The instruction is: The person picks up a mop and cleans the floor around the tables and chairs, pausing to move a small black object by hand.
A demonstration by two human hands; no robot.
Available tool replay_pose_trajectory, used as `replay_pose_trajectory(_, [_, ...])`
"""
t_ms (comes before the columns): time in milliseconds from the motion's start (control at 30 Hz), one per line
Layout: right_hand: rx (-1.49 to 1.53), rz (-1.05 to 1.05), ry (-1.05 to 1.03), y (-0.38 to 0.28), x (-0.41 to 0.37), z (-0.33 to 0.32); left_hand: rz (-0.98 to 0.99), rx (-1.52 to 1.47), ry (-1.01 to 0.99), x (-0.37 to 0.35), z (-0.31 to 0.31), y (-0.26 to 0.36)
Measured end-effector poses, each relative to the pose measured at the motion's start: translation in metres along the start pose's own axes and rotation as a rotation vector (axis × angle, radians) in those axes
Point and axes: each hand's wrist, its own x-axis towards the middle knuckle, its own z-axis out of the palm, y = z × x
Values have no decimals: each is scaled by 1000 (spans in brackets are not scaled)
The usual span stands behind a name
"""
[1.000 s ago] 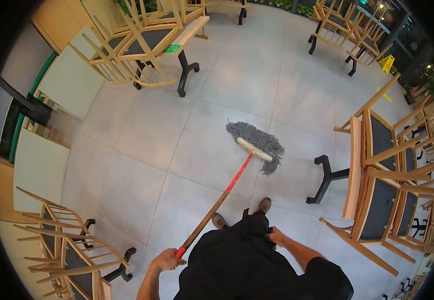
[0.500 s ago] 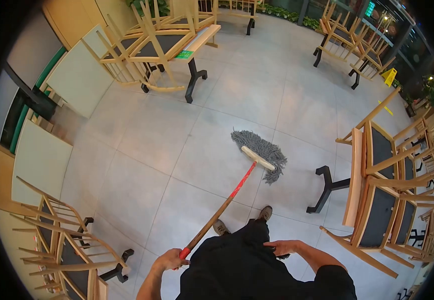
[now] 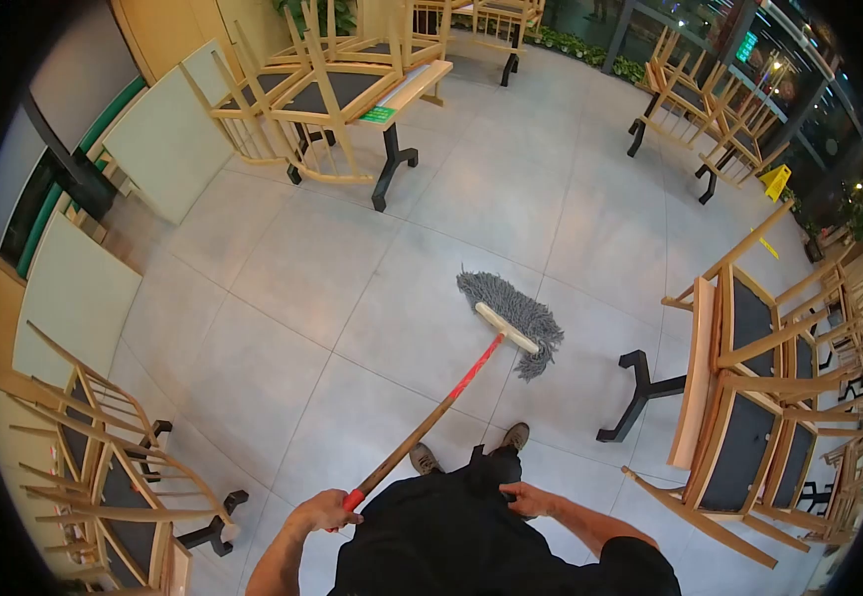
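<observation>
My left hand (image 3: 328,510) is closed around the red end of a mop's handle (image 3: 407,449), beside my black clothing. The handle slants forward and right across the floor, wooden in the middle and red at both ends. Its pale crossbar (image 3: 507,328) joins a grey string mop head (image 3: 513,304), which lies flat on the tiles ahead of my shoes (image 3: 517,437). My right hand (image 3: 531,499) rests against the black clothing (image 3: 451,531) at my front, fingers curled together. What they hold, if anything, is hidden.
Upturned wooden chairs (image 3: 342,94) sit on a table ahead left; more chairs (image 3: 744,447) are stacked on a table close right, its black leg (image 3: 640,395) reaching onto the floor. Chairs (image 3: 124,497) stand near left. A yellow floor sign (image 3: 775,183) is far right. Pale boards (image 3: 74,298) line the left wall.
The view has shifted slightly. The mop head stays on nearly the same tile area, still gripped by my left hand. My right hand remains against the clothing.
</observation>
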Motion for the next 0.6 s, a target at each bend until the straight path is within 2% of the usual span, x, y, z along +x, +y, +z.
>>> replay_pose_trajectory(33, [216, 61, 26, -1, -1, 5, -11, 22, -9, 0, -1, 0])
replay_pose_trajectory(67, [203, -30, 48, -2, -2, 7, -10, 19, 0, 0, -3, 1])
replay_pose_trajectory(100, [198, -33, 44, 0, 2, 10, -11, 25, -14, 0, -4, 0])
replay_pose_trajectory(167, [231, -162, 170, 7, 5, 16, -13, 25, -28, -1, -2, 4])
replay_pose_trajectory(233, [184, -88, 173, 16, 12, 17, -24, 97, 22, -8, -4, 12])
replay_pose_trajectory(300, [-89, -558, 189, 15, 17, 20, -18, 87, 13, -6, -4, 7])
replay_pose_trajectory(333, [-95, -563, 180, 23, 18, 17, -13, 58, 12, -3, -2, 4])
replay_pose_trajectory(400, [-796, -503, 246, 47, 17, 6, -5, 17, 16, -2, 0, 2])
replay_pose_trajectory(433, [-804, -508, 236, 50, 25, -1, -2, 36, 22, -2, 1, 2])
replay_pose_trajectory(500, [-754, -372, -61, 59, 41, -11, -4, 47, 27, -2, 2, 0])
replay_pose_trajectory(533, [-757, -372, -67, 66, 53, -15, -8, 54, 18, -2, 2, 1])
replay_pose_trajectory(600, [-587, -98, -127, 70, 67, -19, -8, 51, 12, -2, 4, 0])
